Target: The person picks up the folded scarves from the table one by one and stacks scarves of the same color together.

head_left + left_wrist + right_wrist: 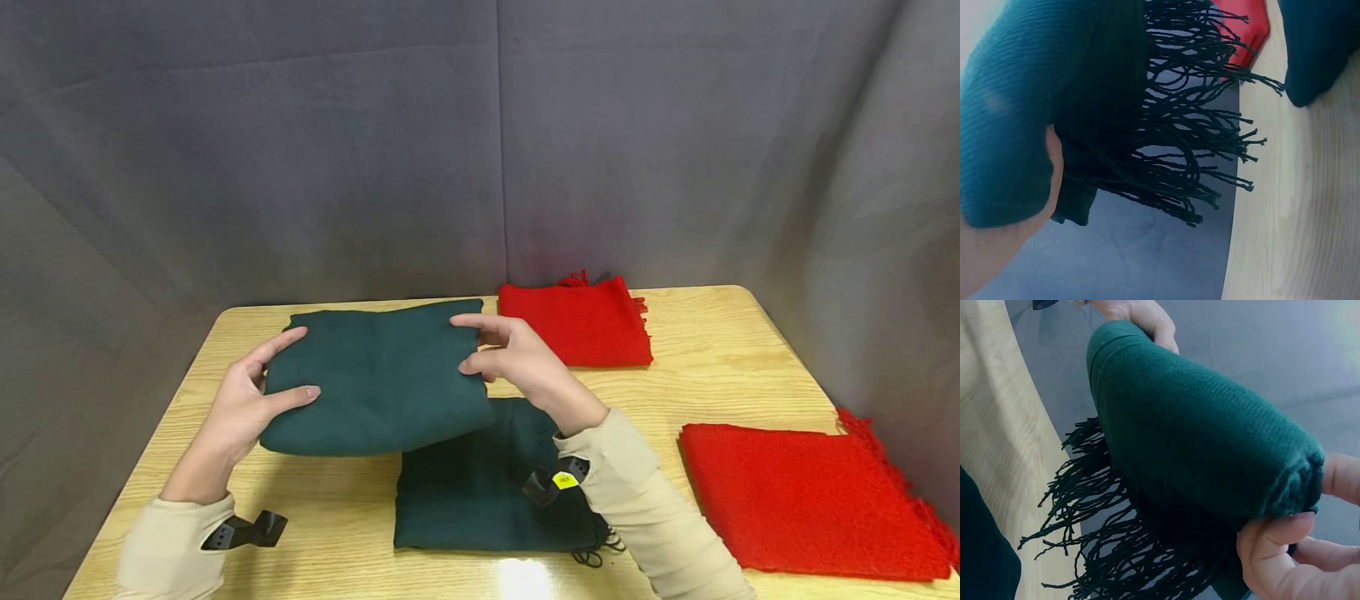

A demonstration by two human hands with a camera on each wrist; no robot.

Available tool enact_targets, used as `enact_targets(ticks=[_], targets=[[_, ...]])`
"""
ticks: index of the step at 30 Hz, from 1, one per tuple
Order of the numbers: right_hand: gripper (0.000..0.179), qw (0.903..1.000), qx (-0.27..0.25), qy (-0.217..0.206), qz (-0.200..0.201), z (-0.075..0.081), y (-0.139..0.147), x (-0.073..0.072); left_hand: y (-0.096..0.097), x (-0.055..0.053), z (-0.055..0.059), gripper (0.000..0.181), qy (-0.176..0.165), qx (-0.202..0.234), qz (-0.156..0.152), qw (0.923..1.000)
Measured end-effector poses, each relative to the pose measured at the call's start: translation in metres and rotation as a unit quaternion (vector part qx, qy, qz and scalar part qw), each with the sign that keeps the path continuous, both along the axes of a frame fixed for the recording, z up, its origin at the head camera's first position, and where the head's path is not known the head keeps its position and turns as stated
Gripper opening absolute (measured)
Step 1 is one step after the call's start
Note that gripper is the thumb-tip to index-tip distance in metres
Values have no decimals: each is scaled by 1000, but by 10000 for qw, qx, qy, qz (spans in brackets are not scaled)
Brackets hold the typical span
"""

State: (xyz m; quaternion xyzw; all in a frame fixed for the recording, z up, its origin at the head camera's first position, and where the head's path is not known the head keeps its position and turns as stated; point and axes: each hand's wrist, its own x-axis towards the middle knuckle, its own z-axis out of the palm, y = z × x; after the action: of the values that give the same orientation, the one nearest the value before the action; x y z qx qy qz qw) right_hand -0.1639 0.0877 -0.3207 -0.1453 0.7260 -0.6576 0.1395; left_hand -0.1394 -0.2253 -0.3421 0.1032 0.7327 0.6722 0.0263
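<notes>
**Your left hand (247,404) and right hand (517,354) hold a folded green cloth (375,375) aloft**

Your left thumb and fingers are spread around the left end of it; your right thumb and fingers pinch the right end. Dark fringe (1185,144) hangs from its underside. The cloth is above the table (750,375), partly overlapping your head view of a second green cloth (480,500) lying there. Farther out, one red cloth (577,325) lies at the back edge, another red cloth (810,500) at your right.
</notes>
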Motion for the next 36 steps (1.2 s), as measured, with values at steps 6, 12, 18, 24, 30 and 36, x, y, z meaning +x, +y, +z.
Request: enact_targets(ticks=[6, 12, 18, 24, 30, 36], targets=[[52, 9997, 161, 168, -53, 1, 15, 3, 13, 0, -3, 71, 47, 332, -168, 9993], [54, 9993, 267, 154, -205, 0, 29, 9, 26, 1, -3, 71, -10, 368, -336, 9988], [54, 9987, 411, 134, -253, -2, 39, 17, 35, 5, -7, 71, 40, 348, -418, 9985], [54, 9973, 627, 174, -326, -4, 58, 22, 50, 4, -17, 72, 150, 375, -553, 9977], [53, 9962, 727, 246, -410, -9, 72, 26, 66, 3, -26, 73, 176, 531, -677, 9961], [54, 9961, 734, 308, -385, -14, 84, 31, 78, 3, -34, 74, 93, 694, -769, 9946]])
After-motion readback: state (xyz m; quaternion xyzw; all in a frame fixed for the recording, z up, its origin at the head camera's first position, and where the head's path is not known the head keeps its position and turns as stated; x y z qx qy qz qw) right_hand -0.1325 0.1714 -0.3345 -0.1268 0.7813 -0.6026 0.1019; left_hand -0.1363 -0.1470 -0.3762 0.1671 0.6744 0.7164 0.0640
